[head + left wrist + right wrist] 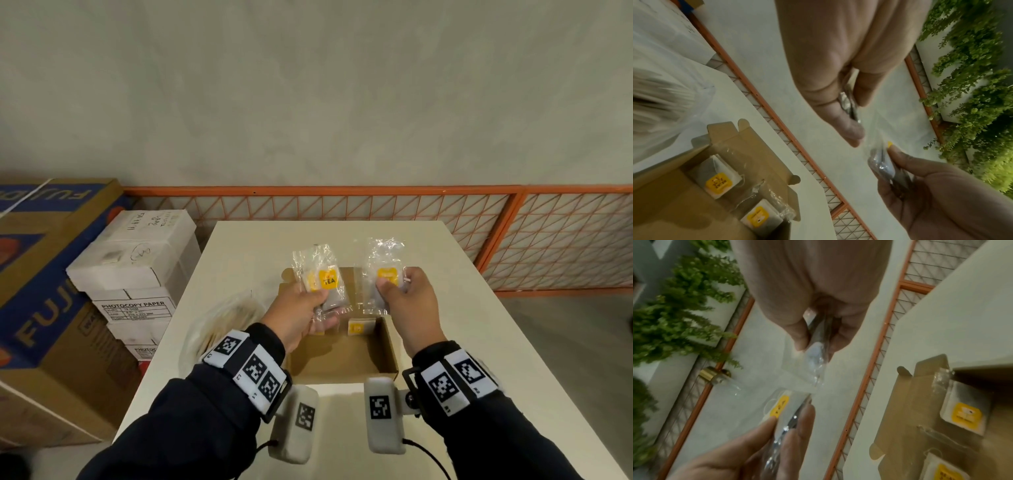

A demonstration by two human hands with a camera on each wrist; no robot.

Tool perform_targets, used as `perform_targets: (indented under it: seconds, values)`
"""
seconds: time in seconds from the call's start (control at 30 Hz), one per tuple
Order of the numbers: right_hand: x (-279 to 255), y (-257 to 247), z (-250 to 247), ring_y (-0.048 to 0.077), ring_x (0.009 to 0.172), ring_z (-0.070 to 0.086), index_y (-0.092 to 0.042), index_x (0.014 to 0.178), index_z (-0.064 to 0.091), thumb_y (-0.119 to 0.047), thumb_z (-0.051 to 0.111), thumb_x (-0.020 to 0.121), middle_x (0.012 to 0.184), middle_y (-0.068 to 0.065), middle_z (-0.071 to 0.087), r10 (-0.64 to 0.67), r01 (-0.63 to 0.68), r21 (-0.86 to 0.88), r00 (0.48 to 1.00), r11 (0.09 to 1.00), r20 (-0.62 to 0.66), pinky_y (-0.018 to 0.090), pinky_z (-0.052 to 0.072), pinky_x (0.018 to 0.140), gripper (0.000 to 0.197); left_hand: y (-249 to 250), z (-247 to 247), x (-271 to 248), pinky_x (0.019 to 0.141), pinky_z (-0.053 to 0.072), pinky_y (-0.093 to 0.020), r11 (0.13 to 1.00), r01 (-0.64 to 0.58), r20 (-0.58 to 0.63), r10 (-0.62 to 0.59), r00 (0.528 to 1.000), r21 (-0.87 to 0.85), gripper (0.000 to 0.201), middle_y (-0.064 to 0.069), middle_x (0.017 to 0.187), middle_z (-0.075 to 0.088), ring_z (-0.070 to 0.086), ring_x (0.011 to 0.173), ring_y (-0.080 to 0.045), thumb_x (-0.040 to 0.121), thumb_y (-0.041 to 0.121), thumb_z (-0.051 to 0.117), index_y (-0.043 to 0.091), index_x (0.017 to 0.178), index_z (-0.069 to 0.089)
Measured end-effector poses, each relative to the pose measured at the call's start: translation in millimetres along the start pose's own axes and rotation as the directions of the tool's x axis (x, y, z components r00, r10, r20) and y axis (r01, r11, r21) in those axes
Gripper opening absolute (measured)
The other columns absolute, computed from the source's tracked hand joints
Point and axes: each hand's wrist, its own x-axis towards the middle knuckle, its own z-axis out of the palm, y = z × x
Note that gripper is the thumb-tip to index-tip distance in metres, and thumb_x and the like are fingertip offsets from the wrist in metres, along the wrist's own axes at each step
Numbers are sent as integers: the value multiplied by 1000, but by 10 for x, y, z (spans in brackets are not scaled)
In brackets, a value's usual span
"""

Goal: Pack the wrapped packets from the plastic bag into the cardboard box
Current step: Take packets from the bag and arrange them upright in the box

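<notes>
An open cardboard box (388, 346) sits mid-table with a packet (358, 327) inside; the left wrist view shows two packets (718, 182) lying in it. My left hand (301, 308) pinches a clear-wrapped tea packet with a yellow label (327, 279), held upright above the box's far left corner. Over the far right side, my right hand (402, 294) grips another wrapped packet (387, 274) upright. The plastic bag (222, 318) of packets lies left of the box.
The white table (462, 325) has an orange mesh fence (342, 205) behind it. White photocopy-paper cartons (137, 274) and a large brown and blue carton (41, 274) stand to its left. Green plants (972, 97) hang beyond the fence.
</notes>
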Motion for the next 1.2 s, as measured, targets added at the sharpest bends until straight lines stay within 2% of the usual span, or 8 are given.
perform_targets:
  seconds: [0.13, 0.27, 0.4, 0.6, 0.8, 0.9, 1.03, 1.2]
  values:
    - [-93, -102, 84, 10, 51, 36, -17, 67, 41, -18, 61, 87, 59, -4, 41, -121, 127, -138, 992, 982, 45, 18, 29, 47, 28, -15, 94, 9, 66, 55, -26, 1000, -7, 13, 7, 1000, -7, 17, -5, 90, 63, 66, 74, -18, 97, 6, 42, 16, 94, 56]
    - [-199, -117, 215, 20, 65, 59, -12, 74, 65, -17, 62, 87, 72, 8, 67, -163, 173, -48, 973, 984, 166, 34, 49, 62, 14, -25, 159, 9, 60, 56, -22, 998, 9, 17, -8, 1000, -56, 19, -6, 85, 66, 65, 74, -17, 99, 10, 40, 15, 96, 58]
    - [-236, -122, 217, 29, 73, 67, -7, 78, 70, -24, 59, 90, 80, 17, 72, -50, 6, 139, 947, 990, 317, 41, 54, 74, 23, -25, 113, 10, 68, 56, -32, 996, 2, 26, 0, 1000, -92, 22, -3, 64, 70, 64, 67, -18, 99, 16, 40, 12, 88, 58]
    - [-137, -54, 165, 32, 82, 68, 0, 106, 64, -18, 53, 94, 94, 21, 71, 82, -204, 278, 915, 939, 394, 47, 53, 80, 25, -11, 61, -7, 60, 58, -35, 985, 35, 80, -22, 997, -167, 29, -9, 74, 70, 65, 71, -25, 100, 25, 38, 11, 91, 62]
    - [-142, 28, 204, 18, 70, 61, -14, 78, 58, -18, 65, 86, 74, 2, 63, 75, -116, 85, 923, 990, 378, 35, 52, 71, 11, -58, 70, 34, 66, 57, -38, 997, 24, 48, -21, 999, -68, 18, -19, 95, 66, 66, 72, -26, 96, 4, 42, 5, 107, 57]
    - [-98, 136, 223, 25, 72, 53, -11, 84, 51, -27, 72, 79, 80, 16, 54, 94, -118, 40, 921, 992, 378, 33, 46, 63, 27, -111, 85, 72, 80, 53, -43, 1000, 6, 0, -6, 1000, 18, 21, -18, 99, 66, 64, 80, -27, 96, 2, 40, 11, 103, 58]
    - [-48, 221, 230, 19, 72, 60, -16, 116, 50, -26, 73, 78, 100, 19, 63, 225, -265, 33, 872, 964, 434, 20, 45, 50, 46, -186, 80, 126, 63, 57, -29, 998, -1, -12, 2, 1000, 58, 22, -8, 88, 68, 64, 72, -18, 96, 5, 44, 18, 91, 61]
    - [23, 316, 230, 21, 75, 59, -10, 113, 55, -20, 73, 79, 98, 12, 65, 275, -346, 68, 837, 936, 474, 25, 43, 53, 39, -255, 44, 215, 59, 56, -28, 996, 6, -10, -6, 1000, 88, 18, -7, 87, 69, 65, 69, -17, 97, 6, 44, 13, 105, 59]
